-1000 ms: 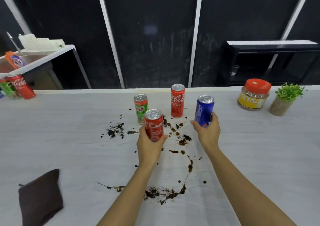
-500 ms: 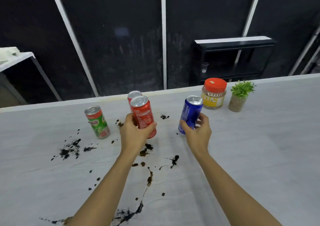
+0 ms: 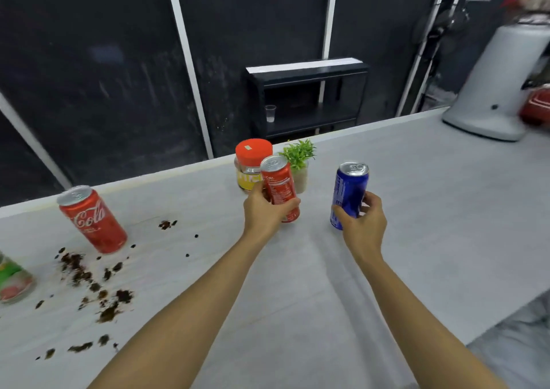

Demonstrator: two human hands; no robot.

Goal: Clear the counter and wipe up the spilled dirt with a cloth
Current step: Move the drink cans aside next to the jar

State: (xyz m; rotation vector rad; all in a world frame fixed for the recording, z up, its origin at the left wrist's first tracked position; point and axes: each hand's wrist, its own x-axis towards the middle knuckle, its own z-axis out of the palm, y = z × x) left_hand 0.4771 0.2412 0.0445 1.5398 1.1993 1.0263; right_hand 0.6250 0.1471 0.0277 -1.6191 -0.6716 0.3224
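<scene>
My left hand (image 3: 265, 210) grips a slim red can (image 3: 279, 186), held above the grey counter (image 3: 416, 210) in front of an orange-lidded jar. My right hand (image 3: 363, 222) grips a slim blue can (image 3: 348, 193), also lifted off the counter. A red Coca-Cola can (image 3: 92, 219) stands at the left, and a green can (image 3: 13, 278) shows at the far left edge. Spilled dark dirt (image 3: 89, 281) is scattered over the counter's left part. No cloth is in view.
A jar with an orange lid (image 3: 251, 164) and a small potted plant (image 3: 299, 159) stand near the counter's far edge. A grey appliance (image 3: 500, 85) stands on the counter at the far right. A black shelf (image 3: 309, 97) stands behind the counter.
Both hands have carried their cans to the right, away from the spill. The view has swung right, so the dirt and the standing cans now lie at the left, and the cloth is out of view.
</scene>
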